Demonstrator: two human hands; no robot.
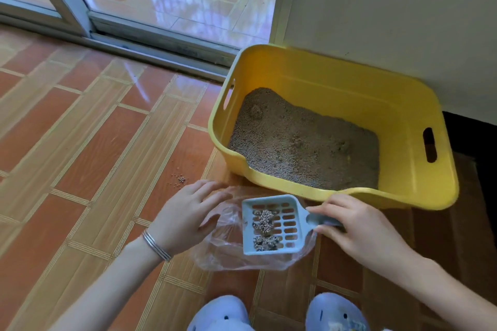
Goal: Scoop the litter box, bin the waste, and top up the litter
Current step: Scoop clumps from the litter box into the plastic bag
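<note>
step: binning waste. r hand [357, 226] grips scoop [274, 226] handle, clumps [265, 228] aboard, over bag [228, 247]. l hand [185, 215] fingers straight on bag edge. next: open bag mouth, tip scoop in.

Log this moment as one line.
phase: binning waste | right hand: pinches scoop handle, clumps on it, over clear bag | left hand: touches bag rim | litter box: beyond bag

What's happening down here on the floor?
A person is cleaning a litter box. Their right grip holds a scoop with clumps in it above a clear bag, while the left grip rests on the bag's edge. The clumps are not yet tipped in. A few grains lie spilled on the tiles.
</note>
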